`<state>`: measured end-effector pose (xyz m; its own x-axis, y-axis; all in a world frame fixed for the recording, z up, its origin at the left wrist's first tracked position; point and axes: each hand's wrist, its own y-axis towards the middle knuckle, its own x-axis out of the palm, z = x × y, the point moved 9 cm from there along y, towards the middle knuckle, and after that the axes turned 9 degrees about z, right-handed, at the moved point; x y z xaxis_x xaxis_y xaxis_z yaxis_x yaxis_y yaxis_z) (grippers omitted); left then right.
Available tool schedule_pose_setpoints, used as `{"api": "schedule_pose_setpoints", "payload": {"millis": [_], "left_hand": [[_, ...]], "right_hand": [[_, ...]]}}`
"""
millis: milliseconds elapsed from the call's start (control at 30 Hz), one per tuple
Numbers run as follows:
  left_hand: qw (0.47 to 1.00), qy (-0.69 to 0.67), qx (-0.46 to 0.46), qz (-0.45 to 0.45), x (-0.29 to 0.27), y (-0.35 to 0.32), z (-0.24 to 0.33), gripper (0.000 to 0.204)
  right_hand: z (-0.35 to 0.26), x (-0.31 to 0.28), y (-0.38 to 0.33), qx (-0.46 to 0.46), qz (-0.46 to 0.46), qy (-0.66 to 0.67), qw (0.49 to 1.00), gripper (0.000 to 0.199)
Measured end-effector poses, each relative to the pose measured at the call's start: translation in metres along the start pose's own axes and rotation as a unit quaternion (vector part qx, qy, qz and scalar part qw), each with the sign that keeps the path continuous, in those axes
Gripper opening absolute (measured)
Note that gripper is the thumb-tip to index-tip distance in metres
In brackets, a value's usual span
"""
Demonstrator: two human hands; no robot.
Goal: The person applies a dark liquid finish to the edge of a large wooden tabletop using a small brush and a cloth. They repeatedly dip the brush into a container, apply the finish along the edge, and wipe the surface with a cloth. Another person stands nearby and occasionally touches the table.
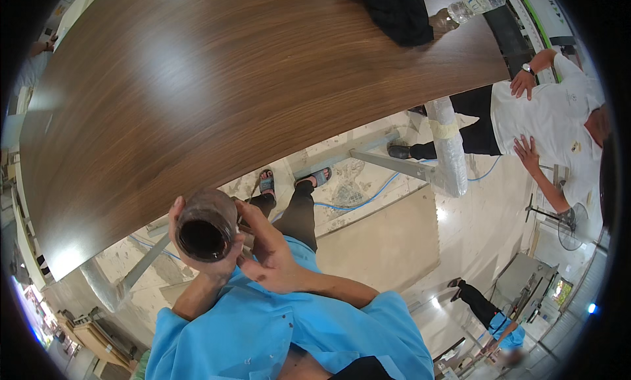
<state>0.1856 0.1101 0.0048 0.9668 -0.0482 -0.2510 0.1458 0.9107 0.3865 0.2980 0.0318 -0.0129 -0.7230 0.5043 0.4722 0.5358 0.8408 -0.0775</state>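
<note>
Clasping a dark jar in the left hand, with the right hand alongside — impossible to judge whether gripping — near a glossy wood-grain table, above scuffed pale floor and blue cable.

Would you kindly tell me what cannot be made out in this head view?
- Container: contents lost in the darkness of its round end, head view.
- Left hand: palm partly hidden by the container, head view.
- Cloth: cut off by the upper edge, head view.
- Distant person: too small and blurred for what the hands do, head view.
</note>
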Motion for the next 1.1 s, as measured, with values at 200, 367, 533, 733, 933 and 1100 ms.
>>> {"api": "schedule_pose_setpoints", "payload": {"millis": [200, 367, 533, 733, 933, 1100], "left_hand": [[0.999, -0.04, -0.03, 0.018, 0.013, 0.038, -0.015, 0.104], [0.999, -0.038, -0.021, 0.01, 0.058, 0.077, -0.009, 0.101], [0.998, -0.036, -0.054, -0.018, 0.138, 0.055, 0.004, 0.098], [0.999, -0.017, -0.023, -0.032, 0.143, 0.046, 0.014, 0.099], [0.999, -0.002, -0.003, -0.038, 0.147, 0.044, 0.018, 0.094], [0.999, -0.008, -0.027, -0.046, 0.157, 0.036, 0.021, 0.094]], "right_hand": [[-0.006, -0.023, 0.025, 0.044, -0.02, -0.069, 0.996, 0.057], [-0.032, -0.112, 0.086, -0.005, 0.152, -0.263, 0.953, 0.017], [-0.057, -0.213, 0.125, -0.047, 0.214, -0.323, 0.921, 0.006], [-0.06, -0.22, 0.124, -0.089, 0.166, -0.41, 0.893, 0.014], [-0.071, -0.235, 0.127, -0.093, 0.187, -0.439, 0.874, 0.015], [-0.084, -0.264, 0.124, -0.078, 0.264, -0.38, 0.883, 0.013]]}}
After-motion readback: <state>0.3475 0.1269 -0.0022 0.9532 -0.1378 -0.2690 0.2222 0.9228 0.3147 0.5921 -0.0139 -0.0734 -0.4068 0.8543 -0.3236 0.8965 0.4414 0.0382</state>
